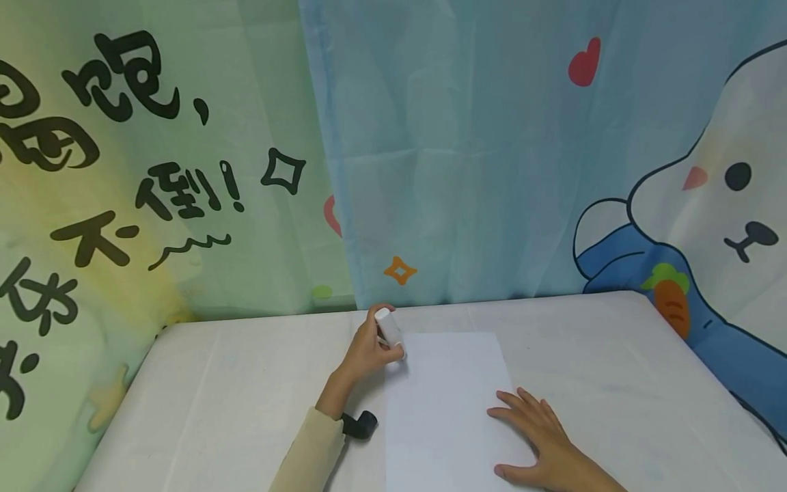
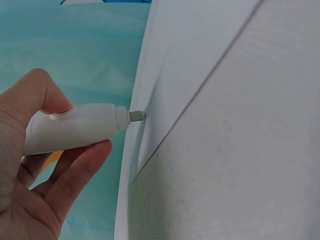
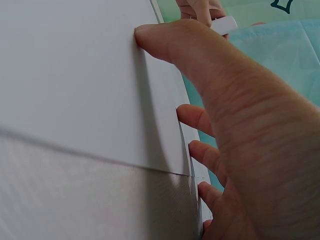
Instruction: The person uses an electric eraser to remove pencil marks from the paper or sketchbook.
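My left hand (image 1: 363, 352) grips a white electric eraser (image 1: 387, 328) near the upper left corner of a blank white sheet of paper (image 1: 449, 410). In the left wrist view, the thumb lies on a button on the electric eraser's body (image 2: 82, 125), with the fingers underneath. Its narrow grey tip points at the sheet (image 2: 185, 60), right at the surface. My right hand (image 1: 544, 437) is spread over the sheet's right edge and holds no object. From the right wrist, its thumb tip rests on the paper (image 3: 75, 65), while other fingertips reach the edge and beyond.
The sheet lies on a table with a white cover (image 1: 246, 396). Behind the table hangs a printed curtain (image 1: 461, 171), with a cartoon animal at the right and dark lettering at the left. A black wrist device (image 1: 363, 425) sticks out by the left sleeve (image 1: 310, 451).
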Demonstrator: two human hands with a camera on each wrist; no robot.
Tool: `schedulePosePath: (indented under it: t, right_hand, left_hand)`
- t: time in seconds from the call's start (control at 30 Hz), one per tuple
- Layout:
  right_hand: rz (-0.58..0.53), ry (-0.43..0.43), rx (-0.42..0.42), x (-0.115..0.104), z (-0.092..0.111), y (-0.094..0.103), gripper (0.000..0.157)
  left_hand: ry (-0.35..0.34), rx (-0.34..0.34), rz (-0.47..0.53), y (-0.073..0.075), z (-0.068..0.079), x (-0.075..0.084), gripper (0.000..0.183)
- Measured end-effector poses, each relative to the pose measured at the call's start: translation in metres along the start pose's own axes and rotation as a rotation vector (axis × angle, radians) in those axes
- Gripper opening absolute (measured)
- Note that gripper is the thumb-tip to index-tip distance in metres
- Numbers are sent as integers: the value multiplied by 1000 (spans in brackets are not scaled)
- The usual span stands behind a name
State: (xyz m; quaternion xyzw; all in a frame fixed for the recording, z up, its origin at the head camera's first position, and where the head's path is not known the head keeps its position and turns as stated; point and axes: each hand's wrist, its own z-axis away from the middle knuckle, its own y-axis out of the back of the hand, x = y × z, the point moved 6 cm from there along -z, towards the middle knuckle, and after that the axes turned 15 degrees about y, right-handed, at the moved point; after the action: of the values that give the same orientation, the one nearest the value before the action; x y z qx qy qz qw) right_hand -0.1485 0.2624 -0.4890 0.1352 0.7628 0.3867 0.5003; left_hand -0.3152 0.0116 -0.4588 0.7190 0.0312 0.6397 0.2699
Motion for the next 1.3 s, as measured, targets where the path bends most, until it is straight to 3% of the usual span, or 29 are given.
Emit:
schedulePosePath:
  t: [0.3, 0.47, 1.3]
  right_hand:
    - [9, 15, -1, -1, -1, 1, 68]
    - [-20, -41, -36, 1, -2, -1, 70]
    - [-37, -81, -63, 2, -2, -1, 71]
  left_hand:
    - [-5, 15, -1, 1, -1, -1, 64]
    - [-1, 10, 1, 1, -1, 0, 65]
    - [-25, -8, -5, -2, 1, 1, 65]
